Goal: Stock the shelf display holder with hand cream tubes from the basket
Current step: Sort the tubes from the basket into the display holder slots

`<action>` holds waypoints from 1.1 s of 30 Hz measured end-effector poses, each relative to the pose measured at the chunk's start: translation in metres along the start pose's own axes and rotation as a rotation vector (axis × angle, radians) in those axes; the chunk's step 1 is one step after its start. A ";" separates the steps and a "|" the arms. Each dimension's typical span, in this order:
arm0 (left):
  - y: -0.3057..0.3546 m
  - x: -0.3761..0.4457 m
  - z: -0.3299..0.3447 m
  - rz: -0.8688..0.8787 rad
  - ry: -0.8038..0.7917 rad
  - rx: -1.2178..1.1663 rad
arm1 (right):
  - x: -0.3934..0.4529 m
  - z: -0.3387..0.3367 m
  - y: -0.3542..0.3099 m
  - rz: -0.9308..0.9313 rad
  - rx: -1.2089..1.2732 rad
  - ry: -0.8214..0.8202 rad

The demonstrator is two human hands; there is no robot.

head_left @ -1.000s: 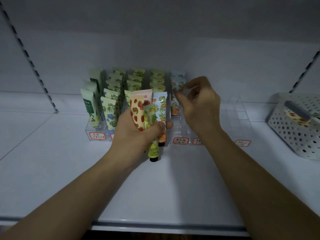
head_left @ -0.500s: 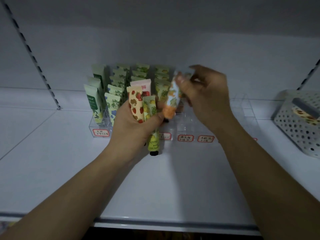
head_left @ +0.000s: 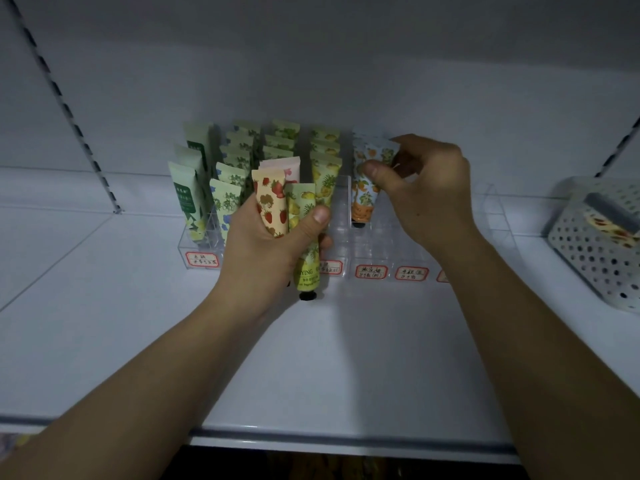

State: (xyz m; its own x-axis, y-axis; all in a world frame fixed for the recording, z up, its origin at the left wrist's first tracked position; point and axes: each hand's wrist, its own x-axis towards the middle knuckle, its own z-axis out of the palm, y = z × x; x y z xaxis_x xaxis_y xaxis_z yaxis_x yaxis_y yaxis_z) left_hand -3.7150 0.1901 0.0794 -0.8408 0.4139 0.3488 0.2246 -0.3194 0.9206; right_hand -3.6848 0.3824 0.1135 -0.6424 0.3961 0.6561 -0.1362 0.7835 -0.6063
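Note:
A clear acrylic display holder (head_left: 408, 233) with red-bordered labels stands at the back of the white shelf. Its left columns are filled with upright hand cream tubes (head_left: 228, 168). My left hand (head_left: 266, 244) grips a bunch of tubes, with a strawberry tube (head_left: 272, 202) and a yellow lemon tube (head_left: 304, 237) in front. My right hand (head_left: 426, 188) pinches the top of a blue tube with orange fruit (head_left: 367, 185), which stands cap down in a slot of the fifth column.
A white perforated basket (head_left: 595, 251) sits at the right edge of the shelf, with a patterned tube inside. The holder's right columns hold no tubes. Slotted shelf rails (head_left: 65, 105) run up the back wall on both sides.
My right hand pulled the orange-fruit tube from the bunch in my left hand and moved it right and back into the holder's slot. The left hand stayed in place.

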 end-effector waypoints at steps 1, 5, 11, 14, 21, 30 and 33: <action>0.000 0.000 0.001 -0.001 0.002 0.001 | 0.000 -0.001 -0.001 0.003 -0.004 -0.005; -0.002 0.000 0.001 0.027 0.013 0.000 | 0.003 -0.004 0.000 0.017 -0.039 -0.023; -0.002 0.001 0.001 0.032 0.002 0.055 | 0.001 0.007 0.009 0.015 -0.145 -0.086; -0.002 0.001 0.001 0.024 0.004 0.060 | 0.000 0.006 0.008 0.024 -0.148 -0.079; -0.005 0.000 0.002 -0.002 -0.066 0.010 | -0.009 0.008 0.005 0.048 -0.108 -0.003; -0.005 0.004 -0.002 0.078 -0.095 -0.011 | -0.029 0.014 -0.036 -0.149 0.284 -0.190; -0.003 0.002 -0.001 0.105 -0.093 0.034 | -0.028 0.013 -0.034 -0.118 0.325 -0.211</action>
State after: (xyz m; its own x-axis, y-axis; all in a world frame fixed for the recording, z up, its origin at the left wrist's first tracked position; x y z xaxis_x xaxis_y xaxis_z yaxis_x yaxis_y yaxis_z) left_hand -3.7179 0.1911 0.0770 -0.7632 0.4573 0.4565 0.3267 -0.3364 0.8832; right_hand -3.6722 0.3384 0.1101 -0.7441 0.1789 0.6436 -0.4281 0.6120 -0.6650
